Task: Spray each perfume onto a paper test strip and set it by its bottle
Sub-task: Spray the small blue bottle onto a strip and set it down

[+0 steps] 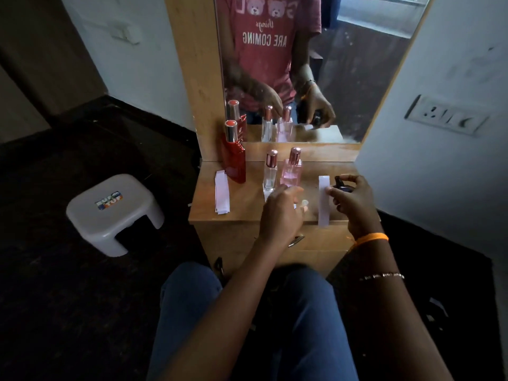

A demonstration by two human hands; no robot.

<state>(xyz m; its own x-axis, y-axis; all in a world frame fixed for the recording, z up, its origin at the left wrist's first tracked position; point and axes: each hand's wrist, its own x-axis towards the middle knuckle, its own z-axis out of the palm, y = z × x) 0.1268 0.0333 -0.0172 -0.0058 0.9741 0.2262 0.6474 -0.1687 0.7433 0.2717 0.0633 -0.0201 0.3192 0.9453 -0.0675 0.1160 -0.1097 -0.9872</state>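
Note:
On the wooden dresser top [247,213] stand a red perfume bottle [234,160], a slim clear bottle [270,174] and a pink bottle [292,170], all capped. My right hand [354,204] grips a small dark bottle [342,185] at the right end, and its fingertip touches a white paper strip [323,202] lying beside it. My left hand [280,213] hovers in front of the clear and pink bottles and pinches a small pale round cap [304,202]. A stack of paper strips [222,193] lies left of the red bottle.
A mirror [357,64] rises behind the bottles. A white plastic stool [112,213] stands on the dark floor to the left. A wall socket [445,116] is on the right wall. A drawer handle [295,241] sits below the dresser's front edge.

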